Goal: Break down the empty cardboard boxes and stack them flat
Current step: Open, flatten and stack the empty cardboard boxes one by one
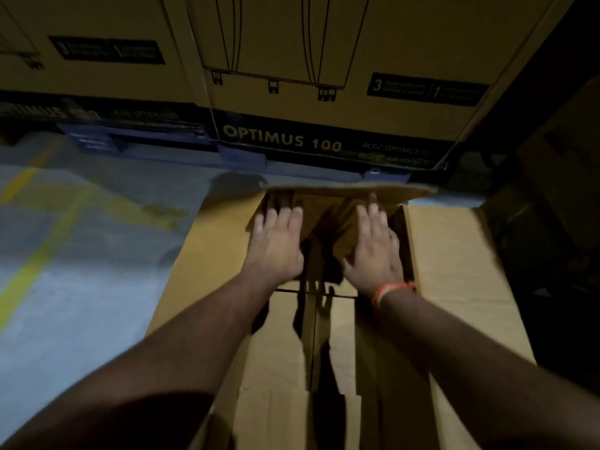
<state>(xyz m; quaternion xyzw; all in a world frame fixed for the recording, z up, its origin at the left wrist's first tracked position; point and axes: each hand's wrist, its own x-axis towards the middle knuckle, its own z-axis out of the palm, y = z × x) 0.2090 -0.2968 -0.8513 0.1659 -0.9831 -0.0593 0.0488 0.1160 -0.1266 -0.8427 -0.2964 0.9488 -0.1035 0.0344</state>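
A long brown cardboard box (461, 271) lies on the floor in front of me, its top flaps spread out to left and right. Both my arms reach into its far end. My left hand (276, 241) has straight fingers laid against the inner cardboard near the far left corner. My right hand (376, 245), with an orange band at the wrist, also has straight fingers pointing toward the far end flap (350, 190), which stands raised and nearly level. Neither hand curls round anything. The box's inside is dark, with a seam running down its middle.
Large printed cartons (324, 92) marked OPTIMUS 100 stand on blue pallets (240, 157) just beyond the box. The grey concrete floor (81, 254) with yellow painted lines lies to the left. Dark stacked cardboard (558, 206) fills the right side.
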